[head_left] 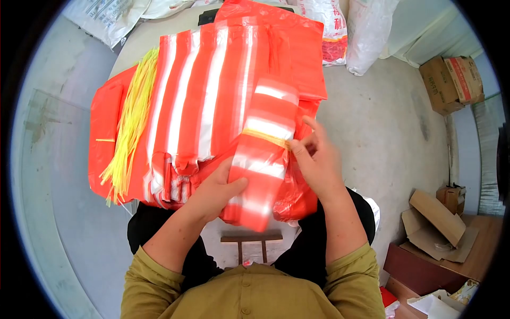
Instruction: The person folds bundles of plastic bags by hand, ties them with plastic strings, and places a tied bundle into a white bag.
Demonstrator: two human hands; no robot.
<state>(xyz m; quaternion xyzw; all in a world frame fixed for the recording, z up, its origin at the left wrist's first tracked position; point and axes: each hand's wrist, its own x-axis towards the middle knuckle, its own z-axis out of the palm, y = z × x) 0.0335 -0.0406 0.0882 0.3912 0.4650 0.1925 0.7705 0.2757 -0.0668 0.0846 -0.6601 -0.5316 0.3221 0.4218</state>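
Note:
A folded bundle of red-and-white striped plastic bags [260,164] lies tilted over the near edge of the pile. My left hand [215,190] grips its lower left side, thumb on top. Around the bundle's middle runs a thin yellow tie [265,136]. At the tie's right end, my right hand [317,157] pinches it between thumb and forefinger. To the left lies a flat stack of striped plastic bags [194,93]. A bunch of loose yellow ties [133,125] rests along that stack's left side. Red plastic [300,58] spreads beneath and behind the stack.
Filled white sacks [323,26] stand beyond the table. Cardboard boxes [451,85] sit at the far right, and an opened carton [438,226] rests on a brown wooden surface [478,250] at near right. A small wooden stool [251,240] shows between my legs.

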